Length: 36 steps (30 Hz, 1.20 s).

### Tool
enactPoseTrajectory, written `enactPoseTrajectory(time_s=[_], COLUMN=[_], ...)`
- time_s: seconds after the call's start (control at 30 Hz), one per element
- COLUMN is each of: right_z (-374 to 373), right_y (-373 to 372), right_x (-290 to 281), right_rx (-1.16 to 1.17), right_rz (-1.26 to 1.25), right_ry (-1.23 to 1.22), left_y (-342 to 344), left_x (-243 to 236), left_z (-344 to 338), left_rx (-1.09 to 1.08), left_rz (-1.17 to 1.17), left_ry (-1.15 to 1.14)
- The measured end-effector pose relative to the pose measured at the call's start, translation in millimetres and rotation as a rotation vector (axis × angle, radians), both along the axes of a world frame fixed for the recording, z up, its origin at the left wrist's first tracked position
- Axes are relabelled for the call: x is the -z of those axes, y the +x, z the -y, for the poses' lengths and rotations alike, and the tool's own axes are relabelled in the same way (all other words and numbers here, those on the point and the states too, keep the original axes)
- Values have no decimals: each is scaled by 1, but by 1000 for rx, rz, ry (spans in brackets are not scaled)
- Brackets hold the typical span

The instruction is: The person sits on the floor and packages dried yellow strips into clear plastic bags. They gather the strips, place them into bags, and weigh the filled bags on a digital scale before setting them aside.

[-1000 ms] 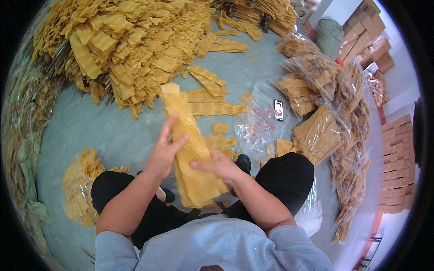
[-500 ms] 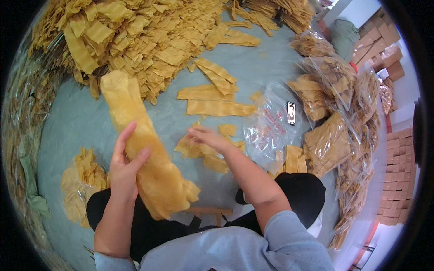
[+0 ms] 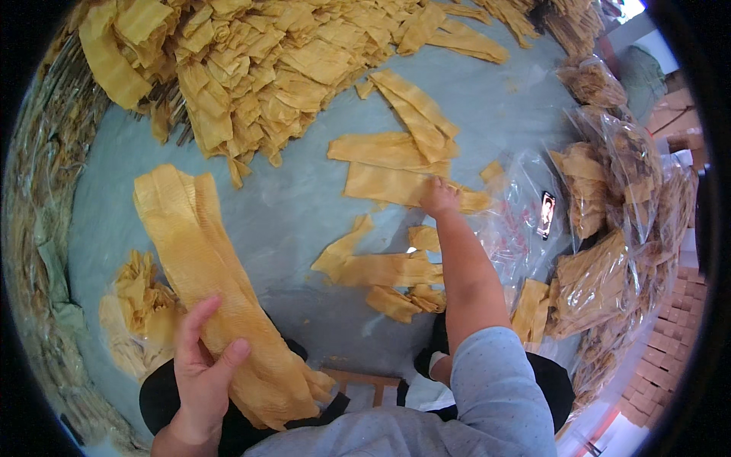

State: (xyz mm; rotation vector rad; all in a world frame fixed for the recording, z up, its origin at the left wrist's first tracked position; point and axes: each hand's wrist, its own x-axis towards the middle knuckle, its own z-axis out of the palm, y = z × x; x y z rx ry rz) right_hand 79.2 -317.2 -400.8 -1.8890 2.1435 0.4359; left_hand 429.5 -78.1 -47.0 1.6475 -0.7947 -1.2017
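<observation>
A thick bundle of long, rippled yellow dried sheets (image 3: 205, 259) slants up from my lap. My left hand (image 3: 204, 365) holds its left side near the lower end, with thumb and one finger showing and the other fingers partly hidden. Stretched out ahead, my right hand (image 3: 440, 198) has its fingers curled down on the right part of a flat yellow strip (image 3: 384, 183) on the floor. More strips (image 3: 403, 141) lie just beyond it. Closer to me are loose broken pieces (image 3: 381, 268).
A big heap of yellow sheets (image 3: 259, 76) fills the far left. Clear plastic (image 3: 514, 221) and a phone (image 3: 546, 215) lie at right, beside stacked plastic-wrapped bundles (image 3: 598, 282). A bag of pieces (image 3: 141, 312) stands by my left knee; cartons (image 3: 666, 343) line the right wall.
My right hand has moved forward and right, from above the broken pieces to the flat strip. The bundle and my left hand sit lower in view; the whole view has shifted.
</observation>
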Motion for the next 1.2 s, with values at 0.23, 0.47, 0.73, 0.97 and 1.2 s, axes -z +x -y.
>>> enactPoseTrajectory(time_s=[0.23,0.47,0.73,0.97,1.2], right_z=[-24,-77,-115,-103,-78], right_y=[27,27,57,85,95], right_x=[-45,-12,-40,-17,-20], right_rx=[-299,-426,-449,-505,-625], right_rz=[-141,90,35,90,-39], right_ry=[104,201,117,-81,100], left_y=[-3,2,-5,0,-2], left_x=[-3,2,-6,0,-9], left_z=[3,-11,-21,-33,-26], left_rx=[-18,56,53,158,146], left_rz=[-149,-106,-165,-34,-97], left_ry=[77,-1,8,8,41])
